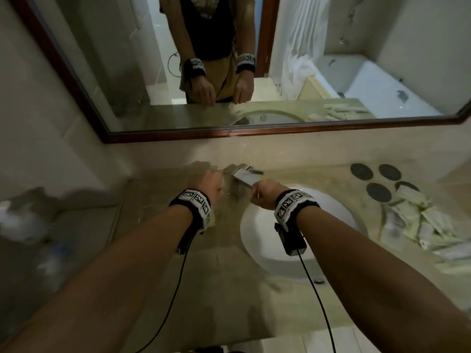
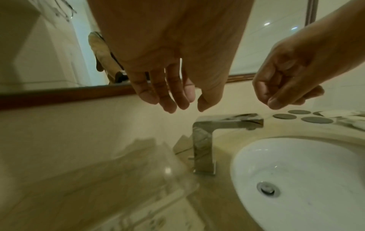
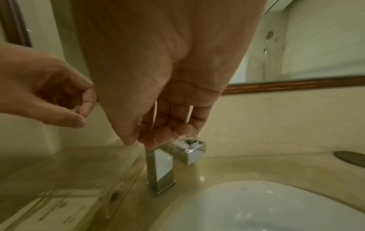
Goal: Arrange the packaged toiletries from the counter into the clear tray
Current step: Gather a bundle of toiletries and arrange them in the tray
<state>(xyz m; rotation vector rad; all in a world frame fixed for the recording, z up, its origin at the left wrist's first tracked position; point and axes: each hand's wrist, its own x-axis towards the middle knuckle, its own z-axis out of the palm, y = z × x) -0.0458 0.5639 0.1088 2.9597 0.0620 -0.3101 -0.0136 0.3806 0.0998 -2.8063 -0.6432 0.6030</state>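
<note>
A pile of pale packaged toiletries (image 1: 413, 220) lies on the counter right of the sink. The clear tray (image 2: 138, 171) sits on the counter left of the faucet, blurred and hard to outline; its edge (image 3: 126, 164) shows in the right wrist view. A flat printed packet (image 3: 59, 209) appears to lie in its near end. My left hand (image 1: 211, 184) hovers above the tray, fingers (image 2: 168, 100) hanging relaxed and empty. My right hand (image 1: 262, 192) hangs over the faucet with loosely curled fingers (image 3: 158, 137), holding nothing.
A square chrome faucet (image 1: 242, 182) stands between my hands, behind the white sink basin (image 1: 280, 245). Several dark round coasters (image 1: 377, 179) lie at the back right. A framed mirror (image 1: 229, 133) runs along the wall. The counter's front edge is near my elbows.
</note>
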